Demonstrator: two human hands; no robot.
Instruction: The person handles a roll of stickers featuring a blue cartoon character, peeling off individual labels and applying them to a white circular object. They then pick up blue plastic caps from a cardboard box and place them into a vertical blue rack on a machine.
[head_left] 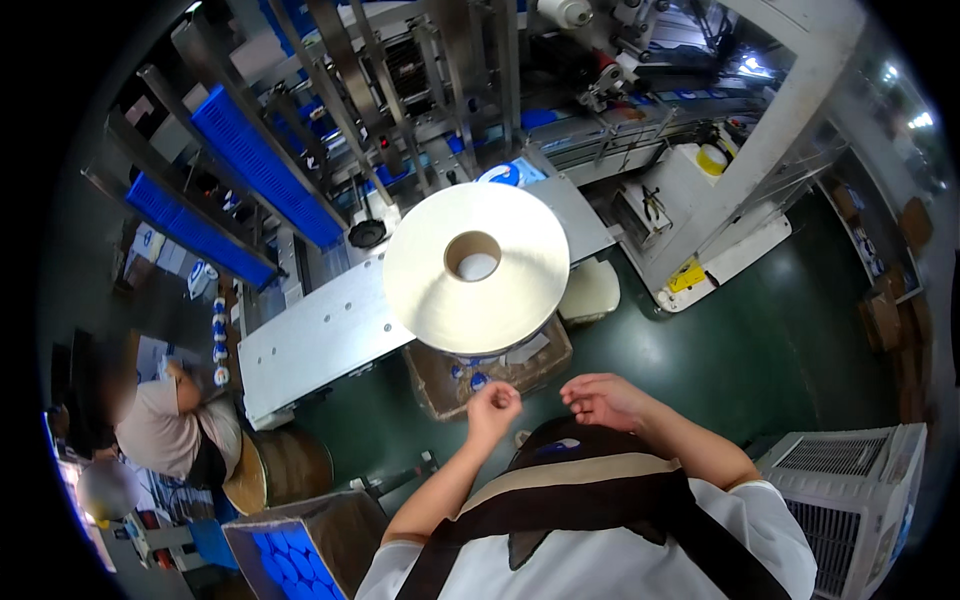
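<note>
My left hand (494, 409) is raised in front of my body with its fingers curled in toward the thumb. Whether anything small sits in that curl, I cannot make out. Across a gap, my right hand (608, 402) hovers with its fingers loosely bent and apart, and no object shows in it. Beyond both hands, a large roll of whitish film or label strip (420, 285) lies flat, its brown cardboard core (472, 236) facing up. Below the roll's near edge stands a cardboard box (440, 400) holding blue-and-white pieces; the roll hides part of it.
A metal machine plate (310, 360) runs beside the roll, with blue stacks (265, 160) in upright guides behind. A carton of blue discs (295, 560) stands at lower left, near a seated person (175, 430). A white air cooler (850, 490) is at my right.
</note>
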